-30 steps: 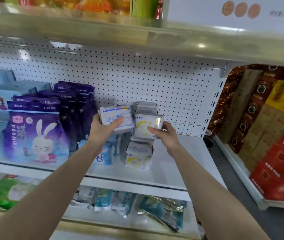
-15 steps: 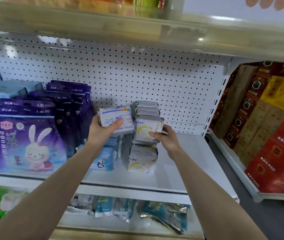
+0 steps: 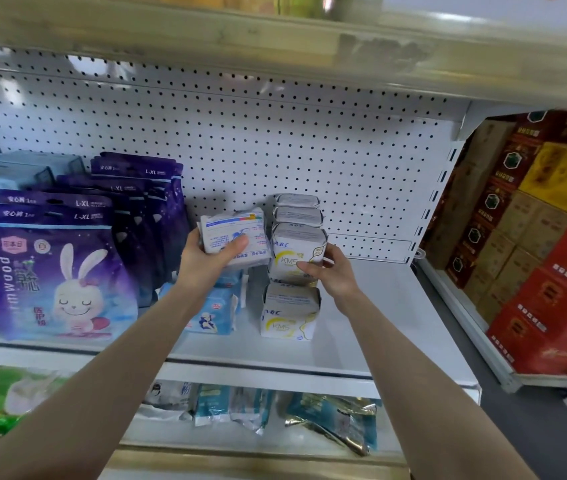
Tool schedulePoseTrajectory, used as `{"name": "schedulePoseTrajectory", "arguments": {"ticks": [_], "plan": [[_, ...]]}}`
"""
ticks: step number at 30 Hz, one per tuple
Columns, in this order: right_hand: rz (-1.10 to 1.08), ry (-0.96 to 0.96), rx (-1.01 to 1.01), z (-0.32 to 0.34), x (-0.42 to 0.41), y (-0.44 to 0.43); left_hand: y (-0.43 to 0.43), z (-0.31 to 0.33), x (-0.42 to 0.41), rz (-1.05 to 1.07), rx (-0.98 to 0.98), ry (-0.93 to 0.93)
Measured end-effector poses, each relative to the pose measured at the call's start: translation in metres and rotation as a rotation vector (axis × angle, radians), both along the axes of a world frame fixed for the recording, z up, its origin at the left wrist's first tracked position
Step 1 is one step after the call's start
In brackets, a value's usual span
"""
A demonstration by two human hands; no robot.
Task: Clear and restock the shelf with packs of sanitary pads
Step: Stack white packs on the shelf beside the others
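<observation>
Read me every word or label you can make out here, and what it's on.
"L-XL": purple bunny pack, top strip.
"ABC", "KMS": white pack in the right hand; same on the lower white pack.
Unreadable: small print on the blue-printed pack in the left hand; red boxes, blurred.

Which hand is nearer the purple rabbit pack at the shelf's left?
Left. The left hand grips a white-blue pack just right of the purple rabbit pack; the right hand is farther right, holding the ABC pack on its stack.
</observation>
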State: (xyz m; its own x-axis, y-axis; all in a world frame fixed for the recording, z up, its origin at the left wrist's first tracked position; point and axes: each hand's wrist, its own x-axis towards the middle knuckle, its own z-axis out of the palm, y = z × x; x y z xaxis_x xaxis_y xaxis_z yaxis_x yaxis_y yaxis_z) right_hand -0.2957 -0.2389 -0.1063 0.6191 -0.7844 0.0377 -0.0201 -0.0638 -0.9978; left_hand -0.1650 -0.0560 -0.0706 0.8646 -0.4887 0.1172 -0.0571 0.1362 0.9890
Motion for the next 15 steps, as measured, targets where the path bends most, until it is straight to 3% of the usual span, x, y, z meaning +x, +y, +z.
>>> {"name": "schedulePoseTrajectory", "arguments": {"ticks": [6, 11, 15], "plan": [[-0.02, 0.078, 0.012, 0.003, -0.01, 0.005, 0.002, -0.002, -0.004, -0.012, 0.013, 0.01], [-0.226, -0.015, 0.056, 0.024, -0.025, 0.016, 0.006, 0.003, -0.02, -0.053, 0.007, 0.015], [-0.055, -0.014, 0.112, 0.044, -0.036, 0.035, 0.008, 0.01, -0.034, -0.122, -0.029, 0.046]]}}
